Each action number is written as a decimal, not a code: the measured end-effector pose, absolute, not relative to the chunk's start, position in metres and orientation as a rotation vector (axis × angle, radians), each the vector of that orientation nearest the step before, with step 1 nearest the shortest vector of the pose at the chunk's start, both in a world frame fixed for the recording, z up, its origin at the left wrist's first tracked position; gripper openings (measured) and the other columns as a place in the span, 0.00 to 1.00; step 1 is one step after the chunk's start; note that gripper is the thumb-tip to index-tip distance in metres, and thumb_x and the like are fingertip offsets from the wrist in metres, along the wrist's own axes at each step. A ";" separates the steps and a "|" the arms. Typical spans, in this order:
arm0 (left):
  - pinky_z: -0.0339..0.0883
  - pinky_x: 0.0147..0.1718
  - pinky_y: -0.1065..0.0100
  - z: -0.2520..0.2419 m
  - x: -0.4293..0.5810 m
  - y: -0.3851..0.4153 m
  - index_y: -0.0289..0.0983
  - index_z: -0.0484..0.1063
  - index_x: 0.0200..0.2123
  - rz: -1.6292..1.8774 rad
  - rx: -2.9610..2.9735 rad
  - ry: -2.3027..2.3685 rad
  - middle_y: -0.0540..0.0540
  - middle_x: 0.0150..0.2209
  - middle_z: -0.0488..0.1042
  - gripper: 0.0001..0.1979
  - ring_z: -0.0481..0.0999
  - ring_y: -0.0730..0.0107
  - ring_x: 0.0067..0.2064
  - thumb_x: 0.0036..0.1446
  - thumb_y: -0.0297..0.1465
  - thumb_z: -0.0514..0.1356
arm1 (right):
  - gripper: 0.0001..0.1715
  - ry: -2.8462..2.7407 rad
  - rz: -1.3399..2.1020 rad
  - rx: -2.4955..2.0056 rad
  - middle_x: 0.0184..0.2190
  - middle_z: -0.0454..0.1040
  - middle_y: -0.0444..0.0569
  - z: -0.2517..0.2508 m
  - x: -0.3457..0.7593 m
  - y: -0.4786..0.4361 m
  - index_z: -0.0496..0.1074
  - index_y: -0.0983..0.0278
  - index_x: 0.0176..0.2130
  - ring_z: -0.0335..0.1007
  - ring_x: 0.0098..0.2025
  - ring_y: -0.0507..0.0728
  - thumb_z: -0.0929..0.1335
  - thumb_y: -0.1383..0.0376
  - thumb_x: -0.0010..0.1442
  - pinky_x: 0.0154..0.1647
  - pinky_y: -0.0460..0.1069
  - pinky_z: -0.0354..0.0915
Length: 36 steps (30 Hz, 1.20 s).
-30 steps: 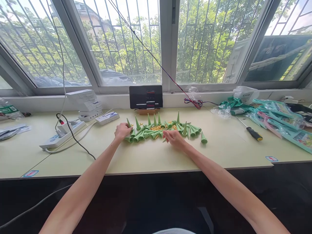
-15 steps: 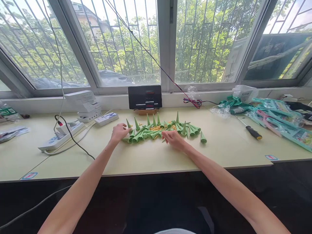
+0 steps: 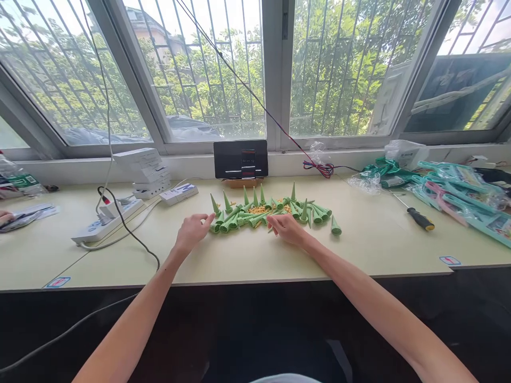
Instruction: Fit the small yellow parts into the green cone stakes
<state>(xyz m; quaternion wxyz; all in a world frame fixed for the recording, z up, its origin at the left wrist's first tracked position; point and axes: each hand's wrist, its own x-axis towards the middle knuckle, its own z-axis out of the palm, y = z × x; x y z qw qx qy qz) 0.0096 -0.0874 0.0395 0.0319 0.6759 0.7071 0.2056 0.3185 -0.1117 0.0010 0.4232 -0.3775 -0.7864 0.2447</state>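
Note:
Many small green cones [image 3: 233, 219] lie and stand in a loose pile at the middle of the table, some upright with tips up, others on their sides with hollow ends showing. Small yellow pieces [image 3: 259, 209] are heaped among them. My left hand [image 3: 194, 231] is at the pile's left end, fingers loosely curved and apart beside an upright cone [image 3: 214, 204]; I see nothing held in it. At the pile's front, my right hand [image 3: 286, 227] has its fingers pinched together, with a thin green tip poking out under them. A single cone [image 3: 336, 226] stands apart at the right.
Behind the pile, a phone-like screen [image 3: 248, 164] leans on a dark panel [image 3: 223, 159]. To the left are a power strip [image 3: 96, 229], white boxes [image 3: 146, 173] and another person's fingers [image 3: 5, 217]. A screwdriver [image 3: 420, 218] and teal packaged items [image 3: 463, 197] lie right.
My left hand has drawn back slightly from the cones, toward me and to the left. My right hand stays almost still. Another person's fingers have come into view at the far left.

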 end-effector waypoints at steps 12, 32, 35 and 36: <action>0.57 0.30 0.66 0.024 0.008 -0.092 0.39 0.74 0.25 0.869 2.030 2.195 0.41 0.25 0.76 0.27 0.73 0.57 0.32 0.61 0.50 0.46 | 0.33 -1.981 0.604 -0.953 0.15 0.65 0.41 -0.002 0.319 -0.109 0.68 0.64 0.23 0.65 0.21 0.50 0.56 0.47 0.68 0.31 0.46 0.60; 0.68 0.26 0.73 0.053 0.068 -0.105 0.36 0.73 0.42 1.415 2.328 1.407 0.45 0.34 0.76 0.14 0.74 0.74 0.28 0.59 0.38 0.55 | 0.29 -2.042 0.503 -0.977 0.16 0.64 0.42 -0.001 0.320 -0.110 0.63 0.63 0.21 0.58 0.21 0.50 0.58 0.51 0.67 0.27 0.47 0.56; 0.68 0.26 0.72 0.044 0.093 -0.101 0.36 0.73 0.46 1.253 2.484 1.115 0.44 0.37 0.76 0.15 0.72 0.74 0.27 0.60 0.37 0.55 | 0.28 -2.033 0.488 -0.987 0.16 0.64 0.42 -0.001 0.320 -0.111 0.63 0.63 0.22 0.57 0.21 0.50 0.59 0.51 0.67 0.27 0.47 0.55; 0.67 0.26 0.73 0.039 0.100 -0.100 0.37 0.72 0.48 1.209 2.510 1.047 0.44 0.36 0.76 0.16 0.70 0.75 0.26 0.61 0.37 0.55 | 0.27 -2.026 0.490 -0.984 0.17 0.64 0.42 0.000 0.320 -0.111 0.63 0.63 0.22 0.57 0.21 0.50 0.59 0.51 0.66 0.26 0.46 0.55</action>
